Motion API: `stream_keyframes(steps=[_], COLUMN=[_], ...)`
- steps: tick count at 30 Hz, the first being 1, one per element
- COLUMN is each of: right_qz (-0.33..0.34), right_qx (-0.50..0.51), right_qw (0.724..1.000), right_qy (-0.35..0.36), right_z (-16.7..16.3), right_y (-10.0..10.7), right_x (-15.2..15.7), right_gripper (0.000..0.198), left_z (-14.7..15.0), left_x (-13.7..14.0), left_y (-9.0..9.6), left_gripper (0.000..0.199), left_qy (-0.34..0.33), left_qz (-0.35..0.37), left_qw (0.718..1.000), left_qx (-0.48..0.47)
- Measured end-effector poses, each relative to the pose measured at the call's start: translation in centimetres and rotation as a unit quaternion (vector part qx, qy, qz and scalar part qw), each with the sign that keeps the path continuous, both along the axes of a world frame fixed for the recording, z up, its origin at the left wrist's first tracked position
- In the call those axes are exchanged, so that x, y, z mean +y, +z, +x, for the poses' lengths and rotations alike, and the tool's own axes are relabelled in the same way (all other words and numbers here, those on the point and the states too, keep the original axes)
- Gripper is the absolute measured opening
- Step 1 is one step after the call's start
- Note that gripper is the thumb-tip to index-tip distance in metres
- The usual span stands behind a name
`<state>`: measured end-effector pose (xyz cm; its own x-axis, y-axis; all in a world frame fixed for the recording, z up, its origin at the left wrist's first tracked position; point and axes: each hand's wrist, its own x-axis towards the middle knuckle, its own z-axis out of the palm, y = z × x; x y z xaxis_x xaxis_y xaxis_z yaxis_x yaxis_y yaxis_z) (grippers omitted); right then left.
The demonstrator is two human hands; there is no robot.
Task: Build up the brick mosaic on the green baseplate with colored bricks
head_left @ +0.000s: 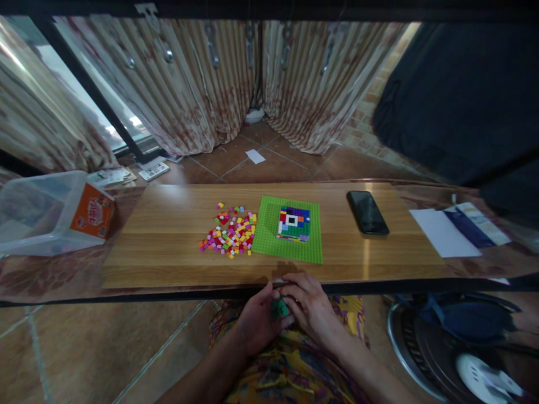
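Note:
My two hands meet above my lap, just in front of the table's near edge. In the cupped palm and curled fingers of my left hand (259,320) lie small green toy bricks (279,307). My right hand (309,306) is closed over it from the right, fingertips touching the left thumb and fingers; what they pinch is hidden. Beyond the hands a green studded baseplate (265,241) lies flat on the table. On it stands a multicoloured block of toy bricks (293,223) with a white square ring around a dark centre. Left of the plate spreads a pile of loose small bricks (231,233).
The wooden tabletop (160,241) also bears a black phone (368,212) at right. A clear plastic box (46,213) with an orange label stands beyond its left end. Papers (446,233) lie past the right end. Striped curtains (189,95) hang behind. A round dark-and-silver appliance (438,348) sits lower right.

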<state>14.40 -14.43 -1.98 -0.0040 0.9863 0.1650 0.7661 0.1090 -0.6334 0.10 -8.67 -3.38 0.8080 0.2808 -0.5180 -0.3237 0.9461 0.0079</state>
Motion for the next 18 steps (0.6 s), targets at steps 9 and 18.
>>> stream_keyframes(steps=[9, 18], right_qz=[-0.02, 0.069], right_qx=[0.17, 0.073], right_qw=[0.971, 0.978], right_qy=[-0.164, -0.184], right_z=[2.9, 5.6], right_y=[2.2, 2.0], right_x=[1.8, 5.0], right_gripper=[0.018, 0.026], left_z=[-0.2, -0.7], left_x=[0.5, 0.5], left_y=[0.0, -1.0], left_gripper=[0.046, 0.045], left_qy=[-0.061, -0.059], left_qz=[0.03, 0.034], left_qw=[0.997, 0.997], left_qx=[0.035, 0.035])
